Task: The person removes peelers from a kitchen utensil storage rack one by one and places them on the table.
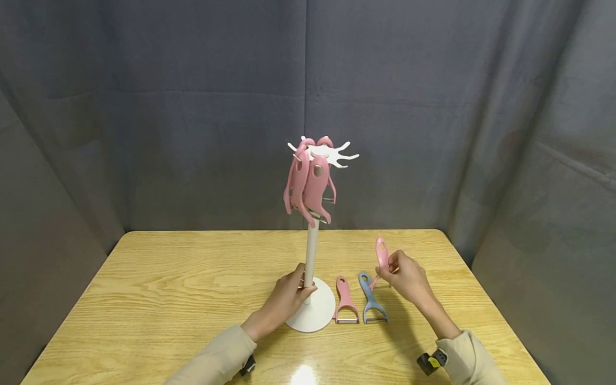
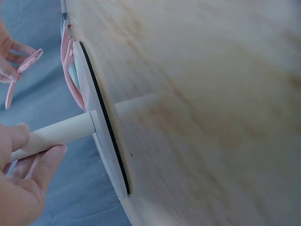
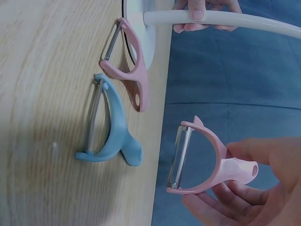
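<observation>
My left hand [image 1: 287, 294] grips the lower pole [image 1: 311, 251] of a white stand, just above its round base [image 1: 313, 321]. Between the thumb and fingers of my right hand [image 1: 408, 275] is a pink peeler [image 3: 225, 172], lifted above the table with its handle end up in the head view. Under it on the table lies a blue peeler [image 1: 369, 299], and left of that, beside the base, a pink peeler [image 1: 344, 294]. Several pink peelers [image 1: 315, 187] hang by their handle holes from the left and back hooks at the stand's top.
White hooks [image 1: 344, 155] on the right side of the stand's top carry nothing. The wooden table [image 1: 168, 283] reaches to grey curtains [image 1: 216, 117] at the back and sides.
</observation>
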`<action>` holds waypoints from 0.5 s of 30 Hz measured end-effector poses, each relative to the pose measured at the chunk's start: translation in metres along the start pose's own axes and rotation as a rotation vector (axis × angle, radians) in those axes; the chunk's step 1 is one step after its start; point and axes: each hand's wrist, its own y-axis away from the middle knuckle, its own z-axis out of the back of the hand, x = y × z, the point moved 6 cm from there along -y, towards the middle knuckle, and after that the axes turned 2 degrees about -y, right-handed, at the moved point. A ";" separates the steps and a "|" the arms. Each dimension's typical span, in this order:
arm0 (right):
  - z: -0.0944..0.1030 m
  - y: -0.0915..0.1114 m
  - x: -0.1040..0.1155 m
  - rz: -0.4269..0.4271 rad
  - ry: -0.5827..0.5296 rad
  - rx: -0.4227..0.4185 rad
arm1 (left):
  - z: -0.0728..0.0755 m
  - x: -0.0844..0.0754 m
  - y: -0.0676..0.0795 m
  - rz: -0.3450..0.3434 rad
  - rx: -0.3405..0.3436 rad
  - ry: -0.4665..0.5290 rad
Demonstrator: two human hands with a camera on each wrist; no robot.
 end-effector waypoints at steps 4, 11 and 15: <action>-0.001 0.002 -0.001 -0.010 0.009 0.016 | 0.000 0.000 0.000 -0.003 0.002 0.004; -0.003 0.005 -0.004 -0.023 0.021 0.039 | 0.000 0.000 0.000 0.006 0.011 0.006; -0.004 0.007 -0.007 -0.023 0.032 0.046 | 0.000 0.001 0.001 0.016 0.010 0.008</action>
